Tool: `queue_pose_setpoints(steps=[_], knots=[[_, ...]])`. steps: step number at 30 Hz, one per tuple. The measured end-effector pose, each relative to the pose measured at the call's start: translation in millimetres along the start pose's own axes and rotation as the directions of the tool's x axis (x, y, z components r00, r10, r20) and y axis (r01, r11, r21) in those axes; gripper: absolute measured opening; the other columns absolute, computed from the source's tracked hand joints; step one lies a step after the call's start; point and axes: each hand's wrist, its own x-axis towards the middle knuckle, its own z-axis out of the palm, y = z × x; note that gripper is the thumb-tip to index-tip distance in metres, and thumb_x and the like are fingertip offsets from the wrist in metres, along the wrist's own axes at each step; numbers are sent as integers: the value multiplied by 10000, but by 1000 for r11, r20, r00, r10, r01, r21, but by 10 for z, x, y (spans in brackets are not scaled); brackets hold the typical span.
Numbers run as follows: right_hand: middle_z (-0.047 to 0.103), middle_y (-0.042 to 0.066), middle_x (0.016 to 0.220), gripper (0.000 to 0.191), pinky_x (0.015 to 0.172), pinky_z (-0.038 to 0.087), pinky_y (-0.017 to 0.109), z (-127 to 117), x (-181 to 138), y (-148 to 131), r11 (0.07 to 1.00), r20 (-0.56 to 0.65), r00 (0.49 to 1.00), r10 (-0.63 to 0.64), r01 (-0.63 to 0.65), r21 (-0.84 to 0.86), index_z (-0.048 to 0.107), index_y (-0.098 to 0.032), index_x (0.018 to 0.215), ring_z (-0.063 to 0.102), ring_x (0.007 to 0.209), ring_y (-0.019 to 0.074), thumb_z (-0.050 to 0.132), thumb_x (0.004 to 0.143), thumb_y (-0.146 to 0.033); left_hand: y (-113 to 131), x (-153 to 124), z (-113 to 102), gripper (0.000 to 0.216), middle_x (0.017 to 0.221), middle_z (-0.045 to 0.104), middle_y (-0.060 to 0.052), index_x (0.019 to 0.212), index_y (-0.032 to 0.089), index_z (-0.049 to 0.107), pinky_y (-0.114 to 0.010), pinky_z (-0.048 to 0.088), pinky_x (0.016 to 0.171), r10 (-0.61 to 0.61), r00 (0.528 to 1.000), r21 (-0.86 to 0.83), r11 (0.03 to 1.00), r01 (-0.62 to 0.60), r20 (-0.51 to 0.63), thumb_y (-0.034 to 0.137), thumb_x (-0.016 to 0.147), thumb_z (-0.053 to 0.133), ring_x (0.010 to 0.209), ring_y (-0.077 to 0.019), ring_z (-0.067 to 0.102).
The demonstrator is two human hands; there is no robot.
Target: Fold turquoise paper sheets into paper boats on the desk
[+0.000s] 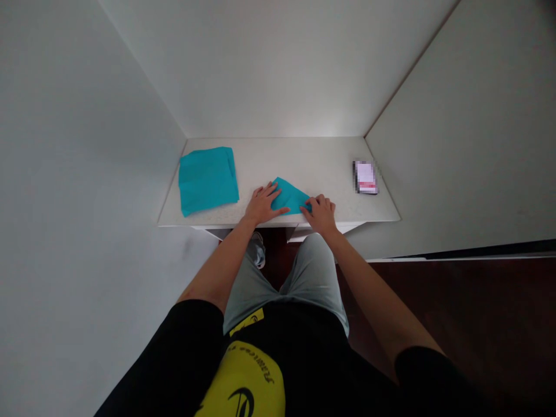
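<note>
A folded turquoise sheet (290,196), cloth or paper, lies on the white tabletop near its front edge. It has a roughly triangular shape, with one corner pointing away from me and a narrow end to the right. My left hand (261,205) rests flat on its left side, fingers spread and thumb along the near edge. At the narrow right end, my right hand (320,213) has its fingers bent and closed on the sheet's tip, which they partly hide.
Several larger turquoise sheets (208,180) lie stacked at the left of the white table (278,152). A phone-like device (365,177) with a blurred screen is at the right. White walls or panels enclose the table at the left, back and right. An open drawer (299,231) shows below the front edge.
</note>
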Motion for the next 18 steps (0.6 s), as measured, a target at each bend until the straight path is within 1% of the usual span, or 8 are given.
queue_pose_setpoints(steps=[3,5,6,8,10,12,15,18], knots=[[687,229,1308,526,1056,434,544,1,83,-44,999,-17,999,38,-39,-21,726,-174,1294,585,1194,397,397,1135,-551,2,-2,12,838,1820,386,-117,1674,198,542,-505,239,1402,2,1000,26,1000,-2,-1,684,1001,659,1718,-314,315],[672,255,1433,545,1116,424,572,2,76,-113,998,-12,999,35,-36,-60,687,-151,1415,588,1274,416,367,1144,-500,12,-1,14,830,1824,382,-109,1685,204,529,-493,237,1402,-4,1000,38,999,4,0,669,1009,653,1720,-311,310],[643,257,1521,563,1166,401,589,10,47,-162,997,-9,1000,8,-9,-75,656,-144,1484,576,1342,421,345,1148,-473,19,0,12,827,1826,378,-106,1689,208,524,-492,237,1402,-11,1000,42,999,11,1,668,1013,646,1721,-310,307],[556,219,1683,612,1282,318,607,48,-55,-279,992,7,994,-109,109,-69,576,-149,1611,512,1505,401,284,1159,-441,34,4,3,821,1829,373,-101,1693,213,519,-490,244,1400,-28,1000,49,998,27,5,667,1019,635,1723,-308,302],[490,167,1762,667,1361,241,593,106,-187,-394,970,49,969,-243,244,-21,485,-154,1701,435,1623,348,216,1170,-456,46,9,-4,815,1832,366,-99,1696,210,515,-484,252,1398,-44,999,53,998,43,8,657,1025,628,1723,-306,301],[445,162,1790,730,1390,221,579,157,-299,-464,954,104,948,-300,299,18,394,-118,1751,387,1675,319,185,1174,-513,54,15,-5,808,1836,358,-96,1702,206,507,-481,255,1397,-47,999,56,997,46,9,645,1032,620,1724,-305,300],[350,180,1826,795,1402,223,579,177,-360,-425,959,163,945,-283,283,22,349,-63,1761,334,1709,325,173,1171,-567,61,19,3,829,1839,352,-99,1710,198,492,-493,246,1400,-39,999,64,997,38,6,662,1034,614,1726,-314,292],[299,181,1840,788,1399,240,595,142,-324,-224,967,181,952,-249,254,-3,368,-66,1756,326,1714,334,180,1173,-561,58,22,11,865,1844,336,-107,1722,194,471,-503,239,1400,-37,999,75,997,36,14,695,1030,607,1730,-319,277]])
